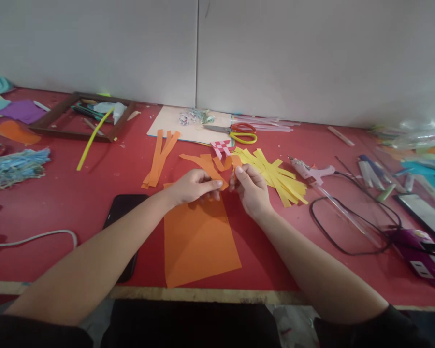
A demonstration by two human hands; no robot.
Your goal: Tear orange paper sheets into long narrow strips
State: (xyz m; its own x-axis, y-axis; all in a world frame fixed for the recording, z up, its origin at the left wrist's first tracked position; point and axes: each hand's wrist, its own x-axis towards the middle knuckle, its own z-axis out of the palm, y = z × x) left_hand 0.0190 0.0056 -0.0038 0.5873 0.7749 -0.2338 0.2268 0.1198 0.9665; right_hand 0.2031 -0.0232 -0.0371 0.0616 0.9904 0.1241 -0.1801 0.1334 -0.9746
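My left hand [199,186] pinches an orange paper strip [212,169] above the middle of the table. Close by on the right, my right hand [249,186] is closed on a curled piece of orange paper [235,160]; whether it is joined to the left strip I cannot tell. Below both hands lies a large orange paper sheet [199,241]. Several cut orange strips [159,159] rest left of my hands, and a pile of yellow paper strips [275,176] lies to the right. Behind my fingers sits a small pink-and-white woven paper piece [222,147].
Scissors [235,131] with red and yellow handles lie on a pale board [170,123]. A pink glue gun [311,171] with a black cord stands right. A black phone [128,208] is partly under my left arm. A brown wooden frame [54,121] holds tools.
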